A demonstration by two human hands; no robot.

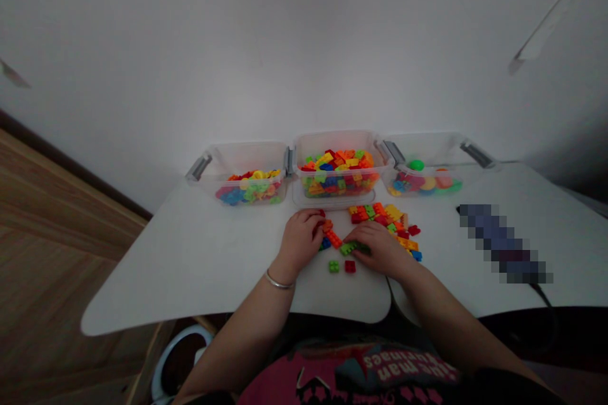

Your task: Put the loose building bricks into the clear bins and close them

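- On the white worktop [213, 272], near its front edge, two small square plastic bricks lay side by side without touching: a green square brick [334, 266] and a red square brick [350, 266].
- Just beyond that pair, the right hand [380, 245] had a long green plastic brick [349, 248] pinched between its fingers, low over the worktop.
- Opposite it, the left hand [300, 237] (a silvery bracelet [279, 281] circled the wrist) curled its fingers beside an orange studded plastic brick [334, 238]; whether they gripped it could not be told.
- Between the hands, a dark blue plastic brick [325, 243] showed next to the orange one, partly hidden by the left hand.
- Behind and beside the right hand spread a loose heap of red, orange, yellow, green and blue plastic bricks [393, 214].
- Along the wall stood three clear plastic containers with grey clips: a left container [247, 157] partly filled with small colourful pieces, a middle container [332, 140] heaped with bricks, and a right container [434, 144] with rounder pieces (a bright green ball-like one [416, 165] among them).
- Toward the right side lay a long dark object [503, 247], blurred into blocks, with a black cable [546, 296] trailing off the edge.
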